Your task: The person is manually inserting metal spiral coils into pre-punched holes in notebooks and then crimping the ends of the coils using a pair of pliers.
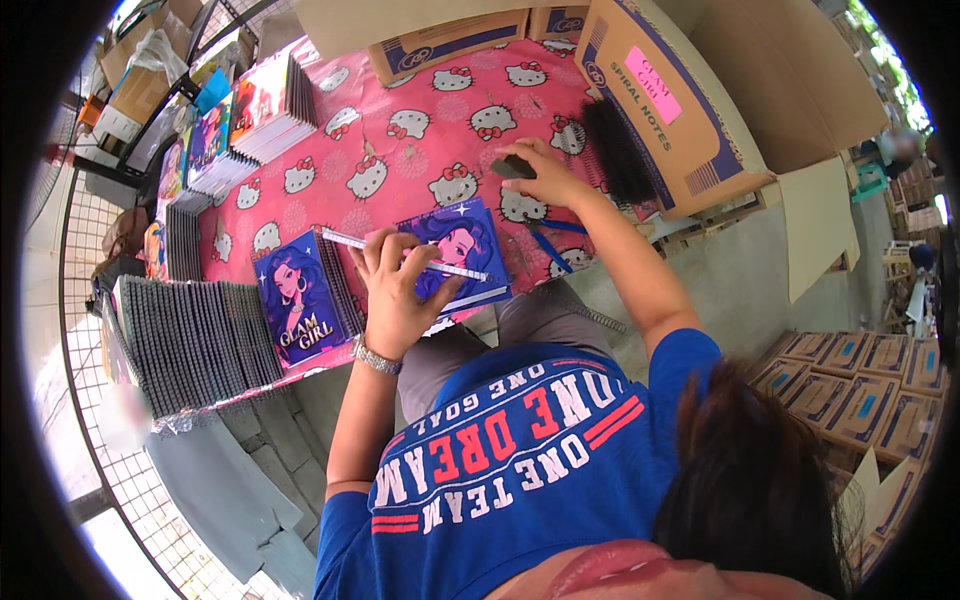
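My left hand [397,290], with a metal-banded watch on the wrist, grips a narrow white strip [345,238] dotted along its length; whether it is a loose strip or a page edge, I cannot tell. Beneath it lie loose notebook sheets with a purple illustrated cover [465,235]. Left of that hand rests a spiral notebook [300,300] with a similar cover. My right hand [540,175] reaches over the table, closed around a small dark block [514,166]. Blue-handled pliers [552,245] lie below that hand. Black spiral wires [615,150] are heaped to its right.
A pink patterned cloth [350,130] covers the table. Stacked spiral notebooks [195,335] line its left edge, more piles [265,110] behind. An open carton [670,110] stands at right. Closed cartons [860,380] are stacked on the floor. A loose coil [600,318] hangs near my lap.
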